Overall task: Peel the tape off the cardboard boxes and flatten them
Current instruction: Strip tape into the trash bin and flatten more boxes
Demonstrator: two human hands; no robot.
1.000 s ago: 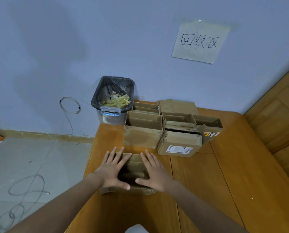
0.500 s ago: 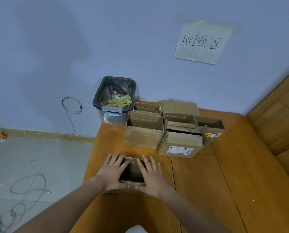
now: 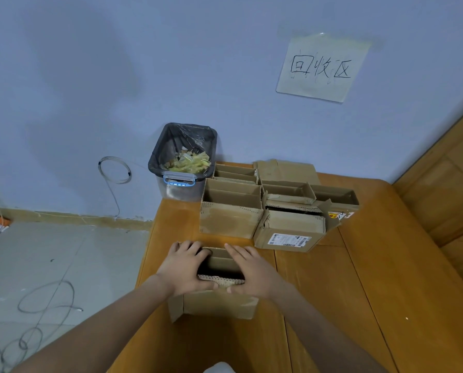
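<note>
A small open cardboard box [image 3: 217, 305] stands on the wooden table [image 3: 332, 292] right in front of me, with its dark inside facing up. My left hand [image 3: 183, 267] lies over its left side, fingers curled over the far rim and thumb on the ragged near rim. Over the right side lies my right hand [image 3: 252, 270], its thumb pinching the same corrugated near rim. Behind it stands a cluster of several opened cardboard boxes [image 3: 230, 219], one bearing a white shipping label [image 3: 289, 239].
A bin [image 3: 183, 162] lined with a black bag and holding peeled tape scraps stands past the table's far left corner. A handwritten paper sign [image 3: 322, 68] hangs on the wall. Loose cables [image 3: 44, 300] lie on the floor at left. Wooden panelling [image 3: 453, 184] borders the right.
My hands, flat on top of the box a second ago, have drawn closer together and their fingers have curled over its rims. The box now stands taller, showing its front face.
</note>
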